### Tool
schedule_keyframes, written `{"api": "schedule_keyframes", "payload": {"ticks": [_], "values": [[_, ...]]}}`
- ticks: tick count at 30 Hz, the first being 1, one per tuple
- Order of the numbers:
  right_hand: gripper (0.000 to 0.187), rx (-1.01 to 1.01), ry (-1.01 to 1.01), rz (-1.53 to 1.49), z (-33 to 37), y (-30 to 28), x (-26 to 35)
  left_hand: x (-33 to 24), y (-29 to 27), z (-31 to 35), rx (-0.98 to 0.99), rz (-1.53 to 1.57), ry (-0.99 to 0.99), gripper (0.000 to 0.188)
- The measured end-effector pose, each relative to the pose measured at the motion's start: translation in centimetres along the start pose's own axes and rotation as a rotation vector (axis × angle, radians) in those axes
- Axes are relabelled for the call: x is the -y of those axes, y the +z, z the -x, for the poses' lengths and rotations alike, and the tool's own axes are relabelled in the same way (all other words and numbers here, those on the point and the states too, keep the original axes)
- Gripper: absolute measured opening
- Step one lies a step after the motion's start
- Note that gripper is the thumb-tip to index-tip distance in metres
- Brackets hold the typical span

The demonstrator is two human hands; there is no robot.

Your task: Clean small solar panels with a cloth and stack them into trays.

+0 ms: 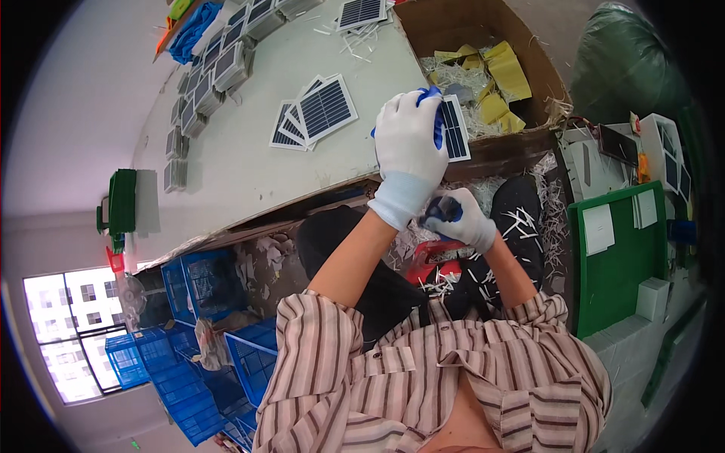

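Observation:
My left hand (pixel 411 140), in a white knit glove with blue coating, is closed on the edge of a small solar panel (pixel 455 130). That panel is dark with pale lines and a white border, and my hand covers its left part. Lower and to the right, my right hand (pixel 462 217) is gloved too, its fingers curled in. What it holds, if anything, I cannot make out. To the left of my left hand, several similar panels (pixel 326 111) lie fanned out and overlapping on the white table (pixel 249 181).
Stacks of panels (pixel 219 68) line the table's far left side. A cardboard box (pixel 529 19) holds yellow pieces and shredded strips. White strips (pixel 521 224) lie on my dark trousers. Blue crates (pixel 181 392) stand lower left; a green tray (pixel 619 260) stands at the right.

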State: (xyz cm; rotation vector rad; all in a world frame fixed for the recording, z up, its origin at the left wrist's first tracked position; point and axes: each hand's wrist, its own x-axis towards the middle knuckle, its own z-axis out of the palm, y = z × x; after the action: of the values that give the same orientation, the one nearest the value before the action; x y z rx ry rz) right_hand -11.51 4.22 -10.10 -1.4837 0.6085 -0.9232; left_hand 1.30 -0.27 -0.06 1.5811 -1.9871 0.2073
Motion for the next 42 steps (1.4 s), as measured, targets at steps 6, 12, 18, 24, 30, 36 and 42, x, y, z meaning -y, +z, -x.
{"api": "schedule_keyframes", "payload": {"ticks": [6,12,18,24,30,36,42], "values": [[0.04,-0.685,-0.096,-0.167,-3.7,2.0,-3.7,-0.6,0.0,-0.2,-0.015,-0.04,-0.021,0.038],[0.02,-0.62,-0.245,-0.658,-10.6,1.5,-6.2,-0.8,-0.1,-0.1,0.001,-0.021,-0.004,0.039],[0.028,-0.28,-0.064,-0.654,-10.3,-3.2,-5.4,0.3,-1.5,-0.3,0.074,0.161,0.084,0.043],[0.021,-0.276,0.026,-0.181,-4.8,-3.4,-2.9,0.1,-2.0,0.1,0.025,-0.046,0.018,0.036],[0.019,-0.189,-0.005,-0.171,-3.7,-2.6,-2.1,-0.3,-0.6,0.3,-0.018,0.062,-0.002,0.034],[0.018,-0.013,0.061,0.028,0.6,1.3,-0.1,-0.4,-0.3,0.1,-0.066,0.038,-0.024,0.037],[0.038,-0.59,-0.138,-0.161,-3.5,1.6,-4.9,-1.0,-0.4,-0.1,0.008,-0.038,-0.017,0.04]]}}
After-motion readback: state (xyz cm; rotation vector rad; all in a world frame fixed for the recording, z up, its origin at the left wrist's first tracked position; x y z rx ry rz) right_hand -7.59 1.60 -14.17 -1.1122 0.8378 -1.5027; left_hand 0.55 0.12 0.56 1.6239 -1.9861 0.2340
